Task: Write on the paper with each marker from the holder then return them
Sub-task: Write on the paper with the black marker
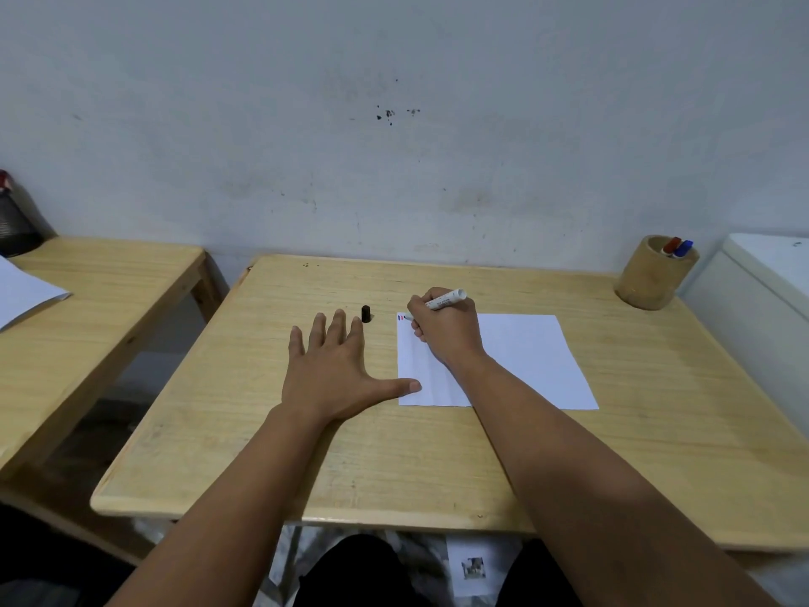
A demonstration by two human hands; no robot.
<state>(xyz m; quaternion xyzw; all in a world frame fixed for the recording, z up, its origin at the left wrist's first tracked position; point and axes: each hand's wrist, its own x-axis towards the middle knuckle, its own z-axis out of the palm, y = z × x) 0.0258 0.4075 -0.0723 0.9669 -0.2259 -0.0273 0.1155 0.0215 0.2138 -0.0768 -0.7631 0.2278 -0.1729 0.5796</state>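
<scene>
A white sheet of paper [525, 357] lies on the wooden table [437, 466]. My right hand [446, 332] grips a white marker [444, 301], its tip touching the paper's top left corner beside small red and blue marks [399, 318]. The marker's black cap [366, 313] stands on the table just left of the paper. My left hand [332, 374] lies flat with fingers spread, its thumb touching the paper's left edge. A round wooden holder [652, 273] at the far right corner holds a red marker [671, 246] and a blue marker [683, 248].
A second wooden table [87, 300] stands to the left with a white sheet [22, 291] and a dark mesh container [15, 225]. A white appliance [761, 291] stands at the right beside the holder. The wall runs right behind the table.
</scene>
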